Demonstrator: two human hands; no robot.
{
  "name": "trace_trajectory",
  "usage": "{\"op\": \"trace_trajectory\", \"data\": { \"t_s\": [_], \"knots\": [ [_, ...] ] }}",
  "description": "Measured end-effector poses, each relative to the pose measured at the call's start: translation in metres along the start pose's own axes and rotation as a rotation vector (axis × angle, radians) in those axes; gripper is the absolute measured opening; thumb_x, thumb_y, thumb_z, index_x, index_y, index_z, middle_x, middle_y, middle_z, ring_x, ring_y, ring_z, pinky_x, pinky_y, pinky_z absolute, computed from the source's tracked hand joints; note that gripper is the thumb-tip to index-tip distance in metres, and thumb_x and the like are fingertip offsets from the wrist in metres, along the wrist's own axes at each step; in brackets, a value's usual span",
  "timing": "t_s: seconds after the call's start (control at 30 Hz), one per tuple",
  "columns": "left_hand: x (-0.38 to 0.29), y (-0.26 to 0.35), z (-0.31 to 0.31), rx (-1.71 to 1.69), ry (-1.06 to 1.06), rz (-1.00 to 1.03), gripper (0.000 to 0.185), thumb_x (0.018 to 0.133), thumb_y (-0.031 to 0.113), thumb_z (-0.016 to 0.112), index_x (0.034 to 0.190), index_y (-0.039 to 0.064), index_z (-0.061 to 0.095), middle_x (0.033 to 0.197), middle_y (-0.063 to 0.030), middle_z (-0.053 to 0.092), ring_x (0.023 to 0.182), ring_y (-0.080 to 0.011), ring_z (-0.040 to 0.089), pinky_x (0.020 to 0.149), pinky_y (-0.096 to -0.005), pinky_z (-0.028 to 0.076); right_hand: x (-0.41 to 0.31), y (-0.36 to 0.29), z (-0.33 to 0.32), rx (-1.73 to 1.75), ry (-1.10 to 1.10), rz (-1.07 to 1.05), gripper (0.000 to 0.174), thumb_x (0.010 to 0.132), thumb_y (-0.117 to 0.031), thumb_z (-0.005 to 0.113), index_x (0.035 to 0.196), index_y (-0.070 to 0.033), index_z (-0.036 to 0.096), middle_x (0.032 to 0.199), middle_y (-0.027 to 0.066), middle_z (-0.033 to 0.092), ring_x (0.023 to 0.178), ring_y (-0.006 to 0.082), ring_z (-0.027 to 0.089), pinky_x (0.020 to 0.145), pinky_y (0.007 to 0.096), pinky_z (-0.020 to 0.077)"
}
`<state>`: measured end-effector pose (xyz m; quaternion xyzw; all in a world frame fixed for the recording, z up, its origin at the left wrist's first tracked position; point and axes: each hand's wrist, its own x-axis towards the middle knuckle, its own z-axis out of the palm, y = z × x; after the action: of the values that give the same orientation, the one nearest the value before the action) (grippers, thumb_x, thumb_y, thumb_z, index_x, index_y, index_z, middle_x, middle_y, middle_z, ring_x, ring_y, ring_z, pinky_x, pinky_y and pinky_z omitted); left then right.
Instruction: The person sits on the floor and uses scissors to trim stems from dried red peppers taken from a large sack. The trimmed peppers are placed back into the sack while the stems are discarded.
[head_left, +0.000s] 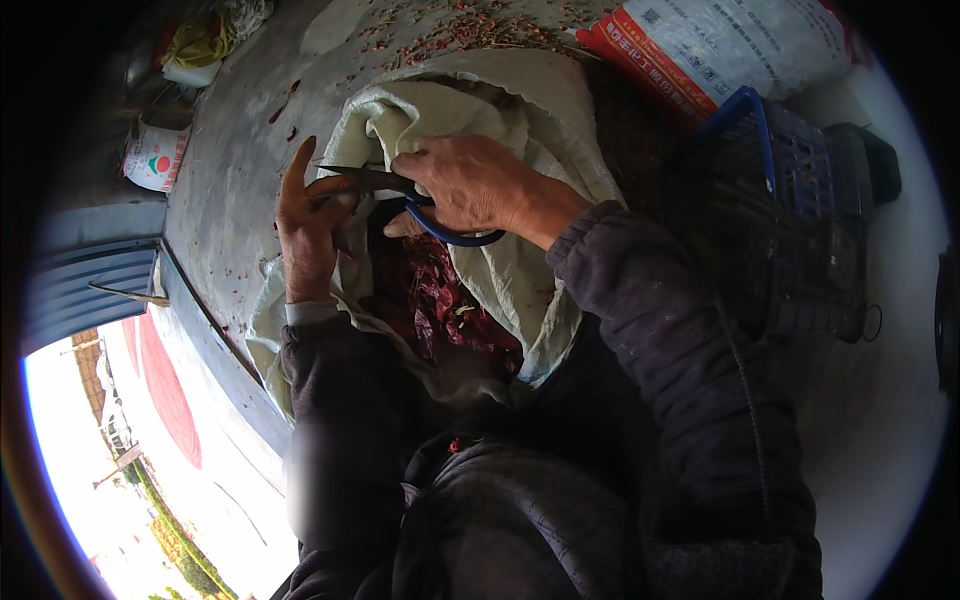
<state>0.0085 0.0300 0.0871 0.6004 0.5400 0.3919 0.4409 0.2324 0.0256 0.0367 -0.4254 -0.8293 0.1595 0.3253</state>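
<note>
My right hand (472, 184) grips scissors (459, 236) with dark blue handles, its fingers at the loops. The dark blades point left and reach my left hand (311, 217). That hand has its forefinger raised and its other fingers curled around something small and dark red, probably a dried chili; the blades partly hide it. Below both hands a pale woven sack (525, 300) lies with its mouth rolled wide, holding many dried red chilies (442, 300). Another fold of the sack rises behind my right hand.
Red scraps and stems (480, 34) litter the concrete floor (247, 150) beyond the sack. A blue plastic crate (802, 165) stands at right, below a printed red and white bag (720, 45). At left are a white printed bucket (156, 157) and a blue corrugated panel (97, 277).
</note>
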Motion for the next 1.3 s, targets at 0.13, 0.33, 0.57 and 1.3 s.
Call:
{"op": "trace_trajectory", "data": {
  "t_s": [0.13,0.33,0.57,1.3],
  "knots": [
    [0.005,0.0,-0.002,-0.009,-0.022,0.0,0.078,0.079,-0.009,0.057,0.153,0.005,0.038,0.103,-0.0134,0.073,0.087,-0.0141,0.067,0.076,-0.0243,0.052,-0.001,-0.003,-0.002,-0.051,-0.026,0.015,0.075,0.079,-0.074,0.066,0.109,-0.005,0.068,0.084,0.0163,0.07,0.08,0.0333,0.072,0.071,0.0445,0.0587],
    [0.009,-0.002,-0.005,-0.041,-0.039,-0.022,0.08,0.077,-0.01,0.056,0.153,0.003,0.037,0.103,-0.0142,0.074,0.088,-0.0146,0.067,0.077,-0.0247,0.052,-0.003,-0.012,-0.007,-0.067,-0.068,0.04,0.071,0.081,-0.07,0.067,0.106,-0.004,0.068,0.079,0.0175,0.07,0.079,0.0337,0.072,0.07,0.0449,0.0579],
    [0.01,-0.001,-0.009,0.026,-0.035,-0.015,0.077,0.079,-0.008,0.059,0.153,0.003,0.039,0.102,-0.0144,0.073,0.086,-0.0139,0.067,0.075,-0.0233,0.051,-0.004,-0.02,-0.005,-0.067,-0.039,0.061,0.063,0.084,-0.064,0.068,0.1,-0.004,0.067,0.071,0.0163,0.068,0.071,0.0357,0.071,0.065,0.0456,0.0565],
    [-0.01,-0.123,-0.017,0.391,0.033,-0.14,0.062,0.087,0.022,0.076,0.142,0.001,0.053,0.084,-0.0053,0.065,0.07,-0.0126,0.061,0.06,-0.029,0.047,-0.002,0.038,0.014,-0.245,-0.007,0.229,0.017,0.082,-0.021,0.071,0.084,-0.005,0.075,0.082,0.0163,0.073,0.077,0.0351,0.073,0.067,0.0476,0.0577]
  ]
}}
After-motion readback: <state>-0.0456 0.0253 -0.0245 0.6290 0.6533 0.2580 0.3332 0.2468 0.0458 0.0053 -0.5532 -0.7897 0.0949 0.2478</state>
